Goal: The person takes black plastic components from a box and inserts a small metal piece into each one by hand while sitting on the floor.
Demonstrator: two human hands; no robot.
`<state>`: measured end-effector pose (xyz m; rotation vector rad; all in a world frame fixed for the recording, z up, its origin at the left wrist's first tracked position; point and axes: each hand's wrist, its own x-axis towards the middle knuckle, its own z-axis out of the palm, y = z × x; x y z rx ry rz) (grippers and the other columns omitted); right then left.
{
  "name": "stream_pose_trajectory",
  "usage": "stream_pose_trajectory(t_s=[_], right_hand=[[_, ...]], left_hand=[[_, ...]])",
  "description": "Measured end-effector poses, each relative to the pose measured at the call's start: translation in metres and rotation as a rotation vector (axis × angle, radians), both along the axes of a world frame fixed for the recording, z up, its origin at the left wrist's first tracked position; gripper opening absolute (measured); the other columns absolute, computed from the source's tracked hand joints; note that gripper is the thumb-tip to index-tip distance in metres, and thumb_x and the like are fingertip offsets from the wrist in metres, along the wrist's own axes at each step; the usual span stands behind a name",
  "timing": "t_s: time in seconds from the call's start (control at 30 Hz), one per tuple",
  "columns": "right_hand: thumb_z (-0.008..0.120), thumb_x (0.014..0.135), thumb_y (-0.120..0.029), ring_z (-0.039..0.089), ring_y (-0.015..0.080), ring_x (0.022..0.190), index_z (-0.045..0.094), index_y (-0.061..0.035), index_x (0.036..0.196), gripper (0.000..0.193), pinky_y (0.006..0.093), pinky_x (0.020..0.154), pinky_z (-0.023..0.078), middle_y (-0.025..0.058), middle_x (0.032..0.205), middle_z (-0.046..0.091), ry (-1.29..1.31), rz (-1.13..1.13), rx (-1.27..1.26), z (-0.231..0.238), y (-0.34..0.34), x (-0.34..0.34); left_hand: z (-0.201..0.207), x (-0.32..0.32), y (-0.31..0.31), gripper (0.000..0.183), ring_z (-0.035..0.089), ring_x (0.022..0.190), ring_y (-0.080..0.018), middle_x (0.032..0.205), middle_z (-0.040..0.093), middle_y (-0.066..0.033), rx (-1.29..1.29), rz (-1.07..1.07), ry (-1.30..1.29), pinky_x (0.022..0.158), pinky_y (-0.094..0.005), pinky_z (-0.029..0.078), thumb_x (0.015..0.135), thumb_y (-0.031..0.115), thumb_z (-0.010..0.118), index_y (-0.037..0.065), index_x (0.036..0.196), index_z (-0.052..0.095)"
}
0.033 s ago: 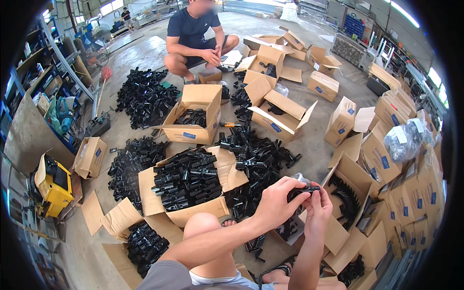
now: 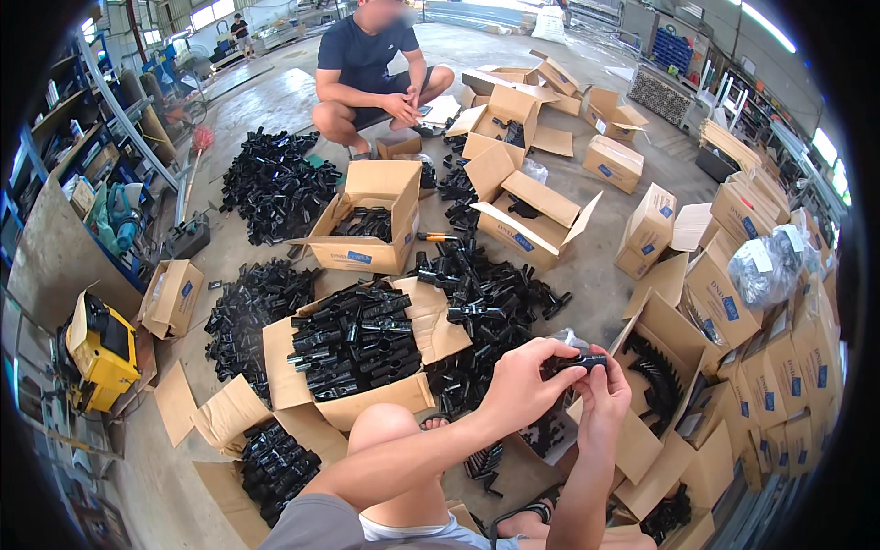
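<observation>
My left hand [image 2: 534, 383] and my right hand [image 2: 602, 396] meet in front of me, both closed on one short black tube connector [image 2: 591, 360]. It lies crosswise between the fingertips, which cover part of it. Below and left of my hands, an open box [image 2: 344, 410] is filled with similar black connectors [image 2: 357, 339]. A loose heap of black connectors [image 2: 490, 289] spreads beyond my hands. To the right of them stands an open box [image 2: 683, 339] with a curved row of black parts [image 2: 653, 374] inside.
Across from me a person [image 2: 371, 69] squats with hands together. More heaps of black pieces [image 2: 275, 183] cover the floor. Open cartons [image 2: 367, 257] stand between us, and stacked cartons [image 2: 770, 385] line the right. A yellow machine [image 2: 103, 353] and shelving [image 2: 64, 128] are at the left.
</observation>
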<state>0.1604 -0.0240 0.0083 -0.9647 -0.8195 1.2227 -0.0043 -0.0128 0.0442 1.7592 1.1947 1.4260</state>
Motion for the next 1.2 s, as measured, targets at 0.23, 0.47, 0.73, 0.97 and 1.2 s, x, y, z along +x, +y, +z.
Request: stream_pose_trajectory(t_s=[0.23, 0.47, 0.73, 0.97, 1.2], right_hand=[[0.07, 0.101, -0.017, 0.069, 0.0137, 0.095, 0.063, 0.0057, 0.129, 0.037, 0.0273, 0.083, 0.058, 0.0092, 0.113, 0.071, -0.031, -0.006, -0.017, -0.015, -0.005, 0.008], [0.076, 0.096, -0.017, 0.069, 0.015, 0.097, 0.061, 0.0036, 0.128, 0.04, 0.0306, 0.087, 0.058, 0.0082, 0.113, 0.07, 0.194, 0.053, 0.031, -0.012, -0.005, 0.005], [0.076, 0.096, -0.017, 0.069, 0.0182, 0.103, 0.059, 0.0043, 0.129, 0.043, 0.0336, 0.092, 0.058, 0.0101, 0.116, 0.068, 0.207, 0.064, 0.082, -0.009, -0.008, 0.01], [0.073, 0.098, -0.015, 0.069, 0.0175, 0.103, 0.061, 0.0043, 0.126, 0.037, 0.0334, 0.091, 0.058, 0.0099, 0.116, 0.068, 0.169, 0.06, 0.154, -0.008, -0.009, 0.01], [0.072, 0.099, -0.021, 0.069, 0.018, 0.102, 0.062, 0.0012, 0.125, 0.035, 0.0334, 0.087, 0.056, 0.0095, 0.115, 0.069, 0.278, -0.151, 0.188, -0.008, -0.002, 0.014]], left_hand=[[-0.011, -0.003, 0.009, 0.03, 0.07, 0.087, -0.0078, 0.101, 0.077, -0.0082, -0.534, -0.238, -0.297, 0.076, -0.023, 0.056, 0.091, 0.011, 0.08, -0.004, 0.116, 0.072], [0.008, -0.009, 0.006, 0.033, 0.065, 0.083, -0.0059, 0.102, 0.073, -0.0028, -0.299, -0.178, -0.012, 0.071, -0.0224, 0.053, 0.085, 0.008, 0.084, 0.003, 0.116, 0.075], [0.014, -0.011, 0.01, 0.038, 0.059, 0.075, -0.0043, 0.103, 0.072, -0.0016, -0.131, -0.251, -0.018, 0.064, -0.0224, 0.048, 0.081, 0.008, 0.087, 0.008, 0.117, 0.076], [0.002, -0.01, 0.01, 0.07, 0.064, 0.115, -0.014, 0.125, 0.068, -0.0097, -0.397, -0.465, -0.339, 0.099, -0.0295, 0.053, 0.081, 0.007, 0.088, 0.005, 0.144, 0.056], [-0.026, 0.006, 0.004, 0.047, 0.061, 0.095, -0.0066, 0.105, 0.068, 0.0004, -0.708, -0.678, -0.486, 0.086, -0.0263, 0.051, 0.089, 0.016, 0.083, 0.0, 0.128, 0.061]])
